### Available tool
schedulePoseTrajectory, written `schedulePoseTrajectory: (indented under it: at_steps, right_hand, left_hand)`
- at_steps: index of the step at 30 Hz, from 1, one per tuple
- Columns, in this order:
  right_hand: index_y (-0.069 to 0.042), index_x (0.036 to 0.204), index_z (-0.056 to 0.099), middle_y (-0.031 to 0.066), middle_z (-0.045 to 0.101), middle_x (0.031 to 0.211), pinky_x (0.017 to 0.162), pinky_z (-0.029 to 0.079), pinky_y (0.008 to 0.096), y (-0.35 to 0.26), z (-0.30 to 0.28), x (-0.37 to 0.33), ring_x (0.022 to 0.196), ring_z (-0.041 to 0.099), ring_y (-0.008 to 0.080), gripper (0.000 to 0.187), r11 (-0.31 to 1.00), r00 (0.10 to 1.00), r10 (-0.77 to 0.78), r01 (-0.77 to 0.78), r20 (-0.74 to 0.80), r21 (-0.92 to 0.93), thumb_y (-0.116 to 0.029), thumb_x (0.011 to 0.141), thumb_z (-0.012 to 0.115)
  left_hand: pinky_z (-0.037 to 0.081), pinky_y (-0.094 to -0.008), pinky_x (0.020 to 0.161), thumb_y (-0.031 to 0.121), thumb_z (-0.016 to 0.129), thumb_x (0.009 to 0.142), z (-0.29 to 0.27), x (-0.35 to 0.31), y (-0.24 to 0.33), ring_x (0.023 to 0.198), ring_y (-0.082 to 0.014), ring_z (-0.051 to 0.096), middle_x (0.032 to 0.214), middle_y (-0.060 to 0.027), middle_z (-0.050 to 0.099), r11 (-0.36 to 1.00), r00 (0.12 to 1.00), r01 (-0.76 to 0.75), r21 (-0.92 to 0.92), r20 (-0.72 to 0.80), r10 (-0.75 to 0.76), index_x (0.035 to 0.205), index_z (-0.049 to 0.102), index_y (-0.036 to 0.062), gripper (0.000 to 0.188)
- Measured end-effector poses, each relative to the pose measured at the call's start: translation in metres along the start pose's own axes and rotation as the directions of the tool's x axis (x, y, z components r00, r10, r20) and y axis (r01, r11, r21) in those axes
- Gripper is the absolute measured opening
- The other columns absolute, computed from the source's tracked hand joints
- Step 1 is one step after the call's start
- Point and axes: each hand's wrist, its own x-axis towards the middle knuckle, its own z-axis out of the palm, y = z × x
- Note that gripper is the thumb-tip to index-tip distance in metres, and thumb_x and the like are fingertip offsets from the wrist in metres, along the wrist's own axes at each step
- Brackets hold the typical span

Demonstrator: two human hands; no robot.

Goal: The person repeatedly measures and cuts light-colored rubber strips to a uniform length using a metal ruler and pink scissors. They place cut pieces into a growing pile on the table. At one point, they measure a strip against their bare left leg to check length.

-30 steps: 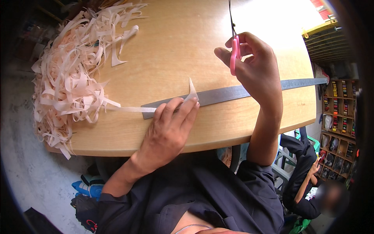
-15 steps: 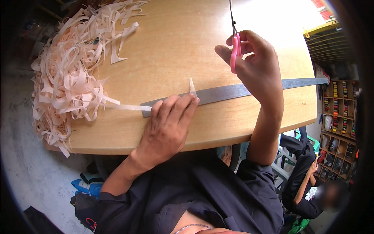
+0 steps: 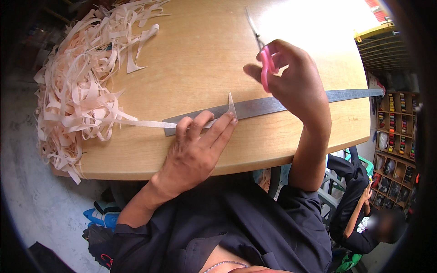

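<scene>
My right hand (image 3: pixel 298 82) is raised over the table, gripping small scissors by their pink handles (image 3: pixel 265 75). The blades (image 3: pixel 253 26) point up and away toward the far side. A long steel ruler (image 3: pixel 264 106) lies across the table below that hand. At its left end, the bent fingers of my left hand (image 3: pixel 191 150) press a narrow pale-pink fabric strip (image 3: pixel 148 123) against the ruler. The strip's pointed tip (image 3: pixel 231 102) stands out past my fingertips. Leftward, the strip runs into a heap of similar strips (image 3: pixel 75 91).
The wooden table (image 3: pixel 191 59) ends in a curved edge close to my body. Right of it, a compartment shelf (image 3: pixel 393 118) holds spools of thread. A seated person (image 3: pixel 353 218) in dark clothing is at the lower right. A blue object (image 3: pixel 100 217) lies on the floor at left.
The scissors and my right hand have shifted left and a little nearer, with the blades now tilting left. My left fingers have spread and slid slightly right, carrying the strip's tip along the ruler.
</scene>
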Motion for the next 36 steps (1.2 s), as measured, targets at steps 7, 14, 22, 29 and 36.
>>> schedulePoseTrajectory:
  at_steps: [7, 14, 22, 29, 36]
  right_hand:
    - [-0.001, 0.096, 0.069, 0.0156, 0.072, 0.080, 0.067, 0.054, 0.0394, -0.004, 0.003, -0.012, 0.074, 0.071, 0.0286, 0.037, 0.985, 0.979, -0.117, 0.136, 0.168, -0.108, -0.019, 0.075, 0.093]
    - [-0.002, 0.093, 0.070, 0.0167, 0.073, 0.080, 0.068, 0.055, 0.0411, -0.009, 0.010, -0.015, 0.077, 0.073, 0.0329, 0.031, 0.959, 0.948, -0.128, 0.193, 0.291, -0.209, -0.016, 0.074, 0.089]
    - [-0.001, 0.090, 0.071, 0.0177, 0.072, 0.078, 0.069, 0.054, 0.0427, -0.014, 0.011, -0.016, 0.076, 0.072, 0.0351, 0.024, 0.968, 0.951, -0.065, 0.135, 0.304, -0.213, -0.015, 0.077, 0.085]
    - [0.000, 0.094, 0.070, 0.0170, 0.073, 0.078, 0.069, 0.055, 0.0409, -0.010, 0.014, -0.017, 0.076, 0.073, 0.0330, 0.030, 0.966, 0.950, -0.090, 0.156, 0.298, -0.207, -0.016, 0.075, 0.088]
    - [0.000, 0.095, 0.072, 0.0164, 0.072, 0.078, 0.068, 0.055, 0.0400, -0.018, 0.011, -0.016, 0.075, 0.072, 0.0326, 0.033, 0.969, 0.948, 0.002, 0.077, 0.319, -0.236, -0.016, 0.074, 0.090]
  left_hand:
    - [0.037, -0.0439, 0.105, 0.002, 0.064, 0.085, 0.001, 0.000, -0.001, 0.121, -0.0281, 0.053, 0.144, -0.0058, 0.060, 1.000, 1.000, 0.003, -0.004, 0.001, -0.003, 0.141, 0.062, 0.0025, 0.056]
    - [0.036, -0.0414, 0.106, 0.009, 0.057, 0.090, 0.002, 0.000, -0.001, 0.126, -0.0273, 0.048, 0.147, -0.0066, 0.056, 0.999, 1.000, -0.011, 0.033, 0.001, 0.011, 0.137, 0.065, 0.0001, 0.049]
    - [0.042, -0.0427, 0.103, 0.010, 0.063, 0.090, -0.001, -0.009, -0.004, 0.121, -0.0291, 0.053, 0.132, -0.0115, 0.060, 0.999, 0.997, 0.019, 0.026, -0.071, -0.017, 0.128, 0.069, -0.0007, 0.040]
    - [0.049, -0.0449, 0.097, 0.006, 0.072, 0.088, -0.024, -0.056, -0.026, 0.109, -0.0303, 0.061, 0.115, -0.0112, 0.065, 0.989, 0.981, 0.133, 0.058, -0.148, -0.123, 0.122, 0.072, 0.0000, 0.034]
    - [0.052, -0.0418, 0.084, 0.001, 0.082, 0.081, -0.032, -0.066, -0.042, 0.094, -0.0291, 0.065, 0.096, -0.0081, 0.068, 0.969, 0.905, 0.235, -0.082, -0.346, -0.249, 0.102, 0.078, 0.0028, 0.022]
